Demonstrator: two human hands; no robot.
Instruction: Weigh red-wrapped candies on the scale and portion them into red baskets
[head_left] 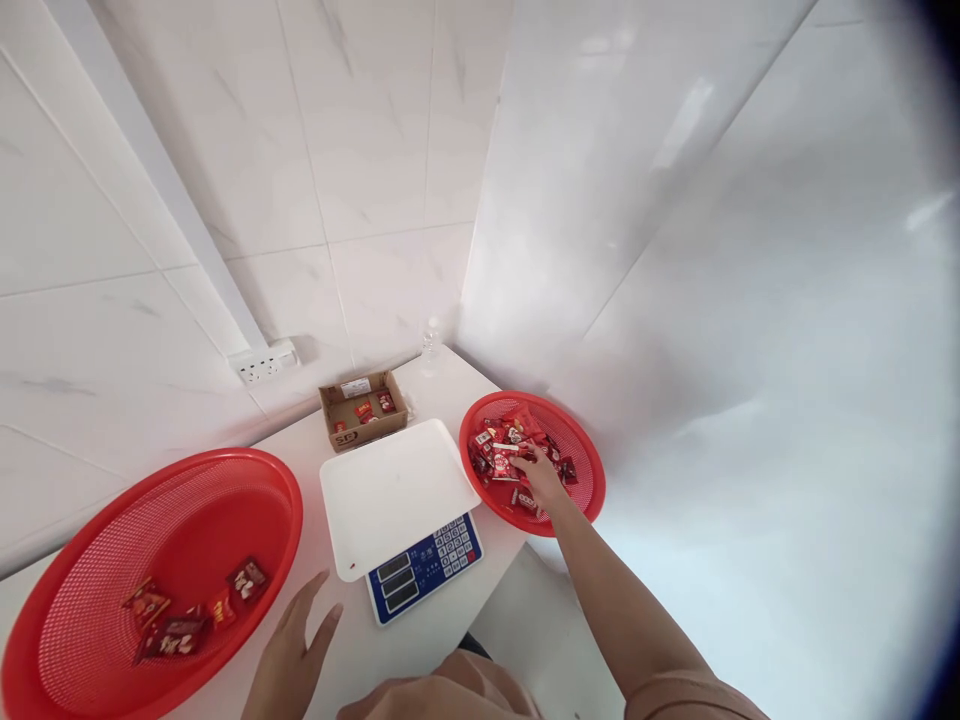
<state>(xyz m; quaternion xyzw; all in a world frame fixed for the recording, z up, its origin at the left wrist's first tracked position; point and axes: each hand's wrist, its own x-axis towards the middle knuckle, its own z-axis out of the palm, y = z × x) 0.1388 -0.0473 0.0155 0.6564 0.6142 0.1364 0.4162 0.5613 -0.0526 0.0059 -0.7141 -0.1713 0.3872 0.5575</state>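
Observation:
My right hand (pixel 541 478) reaches into the right red basket (pixel 592 450), its fingers closed on a small red snack packet (pixel 505 460). More red packets (pixel 529 425) lie piled around and under it. Over the table's front part, my left hand (pixel 294 640) hangs with thumb and fingers apart and nothing in it. It is between the left red basket (pixel 289 500) and the scale. A white tray (pixel 397 490) with a bare top sits on the digital scale, whose blue keypad panel (pixel 426 568) faces me.
Several packets (pixel 176 632) lie in the left basket. Behind the scale stands a cardboard box (pixel 367 430) with a few packets inside. A clear bottle (pixel 431 340) is in the back corner. A power socket (pixel 262 365) is on the tiled wall. The table's right edge runs beside the scale.

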